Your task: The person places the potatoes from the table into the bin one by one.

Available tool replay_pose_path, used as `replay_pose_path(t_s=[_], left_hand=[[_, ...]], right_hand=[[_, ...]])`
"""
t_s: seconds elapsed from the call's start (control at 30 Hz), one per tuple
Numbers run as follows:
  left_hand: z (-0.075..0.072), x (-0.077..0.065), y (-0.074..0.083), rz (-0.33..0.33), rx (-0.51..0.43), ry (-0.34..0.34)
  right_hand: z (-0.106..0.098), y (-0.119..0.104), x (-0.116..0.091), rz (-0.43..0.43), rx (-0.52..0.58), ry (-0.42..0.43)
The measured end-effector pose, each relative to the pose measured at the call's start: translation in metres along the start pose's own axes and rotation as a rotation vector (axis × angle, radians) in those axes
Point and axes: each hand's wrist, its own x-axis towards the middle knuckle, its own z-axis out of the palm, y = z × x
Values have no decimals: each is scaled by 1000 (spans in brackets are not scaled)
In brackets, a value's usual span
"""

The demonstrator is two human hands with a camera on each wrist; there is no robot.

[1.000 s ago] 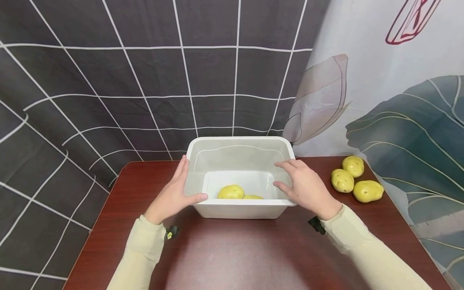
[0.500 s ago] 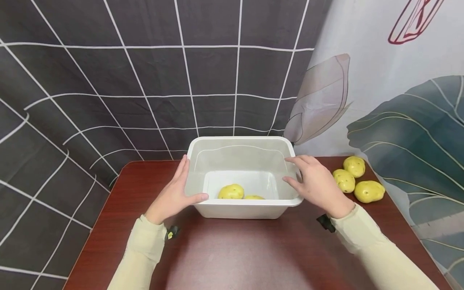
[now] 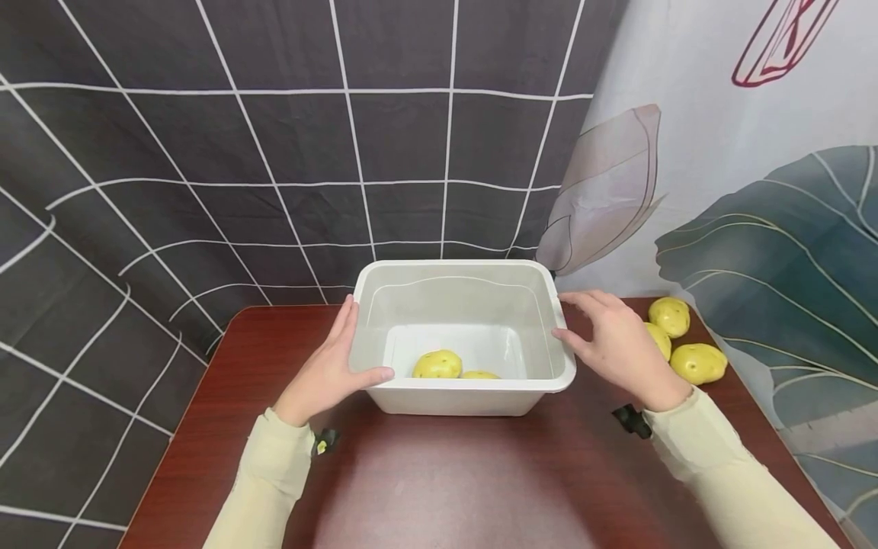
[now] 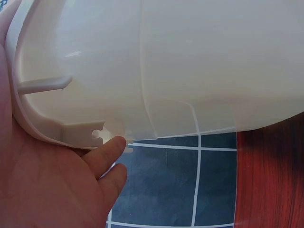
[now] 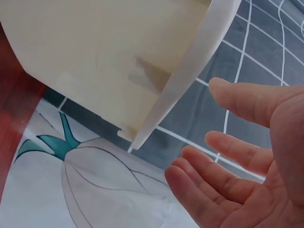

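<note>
A pale grey plastic bin (image 3: 459,400) stands on the table with two yellow potatoes (image 3: 437,364) inside, one partly hidden by the front rim. My left hand (image 3: 325,366) holds the bin's left front corner, thumb over the front rim and the other fingers along the outer left side. The left wrist view shows two fingertips (image 4: 116,145) below the rim, against the outer wall. My right hand (image 3: 617,339) is just outside the right rim, fingers loosely bent and nothing in them. In the right wrist view a gap separates those fingers (image 5: 190,185) from the rim.
Several yellow potatoes (image 3: 698,364) lie at the table's right rear, one partly covered by my right hand. The reddish-brown table (image 3: 439,480) meets a dark gridded curtain (image 3: 398,137) at the back and a pale printed curtain (image 3: 693,99) on the right.
My right hand has drawn back to the right, from over the bin's right side to outside its rim, towards the loose potatoes. My left hand and the bin stay in place.
</note>
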Motion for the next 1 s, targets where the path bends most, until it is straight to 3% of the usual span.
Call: replay_pose_path(t_s=[1.0], left_hand=[[0, 0, -1, 8, 6, -1]], right_hand=[[-4, 41, -14, 142, -53, -38]])
